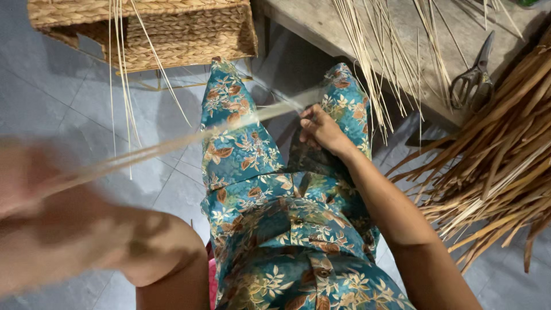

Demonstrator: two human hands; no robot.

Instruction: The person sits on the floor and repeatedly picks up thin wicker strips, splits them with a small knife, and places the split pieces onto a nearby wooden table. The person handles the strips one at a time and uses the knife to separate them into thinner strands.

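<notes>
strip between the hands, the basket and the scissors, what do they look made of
Strip: probably dried plant fibre, pale tan and matte, though blurred. Basket: woven natural fibre, braided rows showing, on what looks like a thin metal frame. Scissors: dull grey metal, apparently worn.

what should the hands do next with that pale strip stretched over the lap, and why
Probably keep drawing the strip taut: the right hand pinches one end above the knees while the blurred left hand seems to hold the other, so more tension looks likely. The scissors lie untouched.
</notes>
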